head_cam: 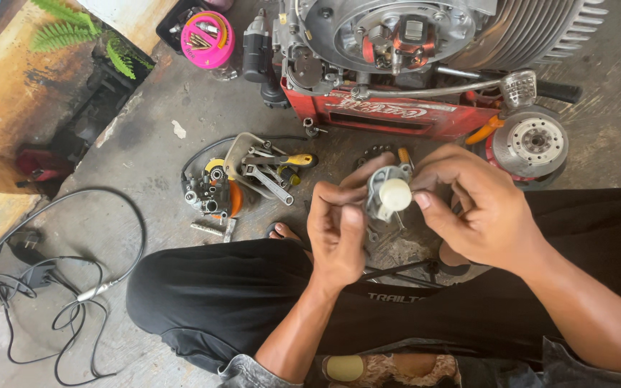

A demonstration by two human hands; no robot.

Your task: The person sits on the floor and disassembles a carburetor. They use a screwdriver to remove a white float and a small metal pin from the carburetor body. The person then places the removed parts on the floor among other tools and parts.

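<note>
My left hand (337,231) grips a small grey metal engine part (381,188) from the left, fingers wrapped round its body. A round white plastic piece (395,195) sits on the front of this part. My right hand (472,210) comes in from the right, and its thumb and fingers pinch the white piece and the part's right side. Both hands hover over my knees, above the concrete floor, in front of a stripped engine (425,36).
The engine rests on a red crate (397,115). A metal tray of wrenches and a yellow-handled tool (267,169) lies left of the hands. A round flywheel (533,144) sits at right. Cables (73,294) trail at the lower left. A pink container (208,39) stands behind.
</note>
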